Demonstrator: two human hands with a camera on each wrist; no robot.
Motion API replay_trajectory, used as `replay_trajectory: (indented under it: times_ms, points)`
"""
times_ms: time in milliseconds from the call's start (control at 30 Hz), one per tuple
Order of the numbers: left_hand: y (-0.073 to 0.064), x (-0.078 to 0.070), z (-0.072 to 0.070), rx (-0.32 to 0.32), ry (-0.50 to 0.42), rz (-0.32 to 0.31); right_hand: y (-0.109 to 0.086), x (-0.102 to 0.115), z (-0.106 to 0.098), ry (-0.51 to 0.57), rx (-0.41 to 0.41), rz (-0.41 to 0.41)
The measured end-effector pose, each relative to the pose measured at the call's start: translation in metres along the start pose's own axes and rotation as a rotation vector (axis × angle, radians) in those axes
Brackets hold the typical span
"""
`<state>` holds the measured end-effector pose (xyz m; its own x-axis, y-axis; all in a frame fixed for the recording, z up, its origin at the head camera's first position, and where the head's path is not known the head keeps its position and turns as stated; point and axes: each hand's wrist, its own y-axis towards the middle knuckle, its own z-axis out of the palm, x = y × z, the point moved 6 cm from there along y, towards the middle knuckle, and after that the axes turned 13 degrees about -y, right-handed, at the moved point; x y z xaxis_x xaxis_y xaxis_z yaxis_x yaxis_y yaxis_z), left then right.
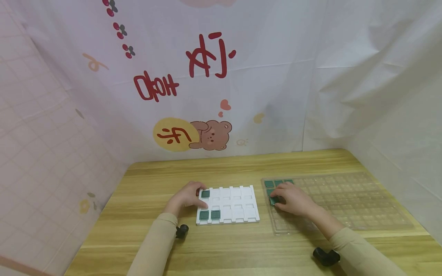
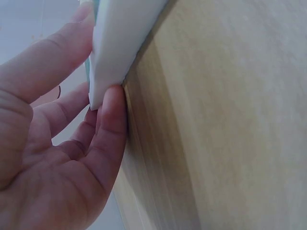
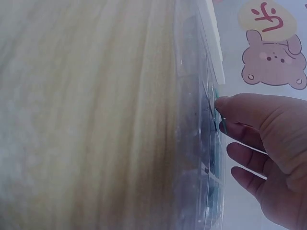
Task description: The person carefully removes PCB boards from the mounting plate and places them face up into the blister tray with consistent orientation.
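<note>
A white compartmented tray [image 1: 238, 206] lies on the table, holding three small green circuit boards, one of them the circuit board [image 1: 215, 214] in the near row. My left hand [image 1: 188, 195] grips its left end, thumb over the top and fingers along the side. To the right is a clear plastic tray [image 1: 331, 199] with several more green boards in its left columns. Over these my right hand [image 1: 293, 198] pinches a green circuit board [image 3: 223, 125] between thumb and forefinger, tilted up at the tray's surface. The other right fingers are loosely bent above the tray.
The wooden table [image 1: 221, 249] carries both trays, with a strip of bare wood between them. Behind it hangs a white printed cloth [image 1: 276, 76] with a bear, and cloth walls close both sides. A black wrist device [image 1: 326, 256] sits beside the right sleeve.
</note>
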<state>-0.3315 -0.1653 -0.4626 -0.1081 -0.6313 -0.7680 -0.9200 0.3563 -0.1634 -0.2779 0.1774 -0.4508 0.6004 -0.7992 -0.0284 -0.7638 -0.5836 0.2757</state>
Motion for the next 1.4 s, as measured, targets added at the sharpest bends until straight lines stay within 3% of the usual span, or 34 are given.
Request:
replay_trajectory:
  times_ms: [300,733,1067,1400]
  points:
    - [-0.001,0.001,0.000,-0.004,-0.002,-0.010,-0.001,0.001,-0.003,0.015,0.011,0.012]
    - [0.001,0.002,0.001,-0.001,-0.002,-0.011,-0.003,-0.001,-0.017,0.191,-0.051,0.108]
    - [0.001,0.003,0.000,-0.006,-0.003,-0.015,-0.002,0.005,-0.037,0.237,-0.280,0.107]
    - [0.000,0.003,0.001,0.001,0.008,-0.013,0.003,0.019,-0.045,0.278,-0.384,0.135]
